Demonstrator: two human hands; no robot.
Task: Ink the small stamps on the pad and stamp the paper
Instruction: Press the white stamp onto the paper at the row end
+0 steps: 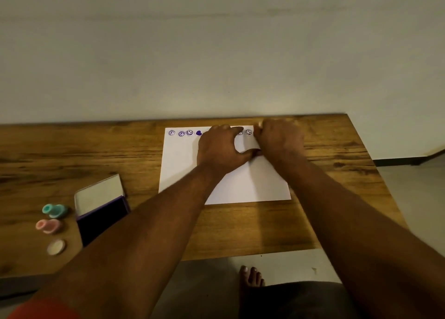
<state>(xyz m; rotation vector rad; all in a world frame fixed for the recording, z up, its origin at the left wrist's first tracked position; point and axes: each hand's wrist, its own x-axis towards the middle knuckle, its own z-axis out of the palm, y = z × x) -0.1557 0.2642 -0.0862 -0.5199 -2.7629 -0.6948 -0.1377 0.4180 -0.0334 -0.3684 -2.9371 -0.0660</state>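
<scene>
A white paper (183, 166) lies on the wooden table (72, 150). Along its top edge runs a row of purple prints: smiley faces (181, 133) and a heart (199, 133). My left hand (221, 150) rests flat on the paper with fingers spread, holding nothing. My right hand (279, 140) is closed at the paper's top right corner, right of the last smiley (248, 132). A pale tip, seemingly a small stamp (260, 125), shows above its fingers; the rest is hidden. The purple ink pad (101, 222) sits open at the left.
Left of the pad lie a teal stamp (55, 209), a pink stamp (49, 225) and a cream stamp (56, 247). The table's back edge meets a pale wall. My bare foot (251, 276) stands on the floor below the front edge.
</scene>
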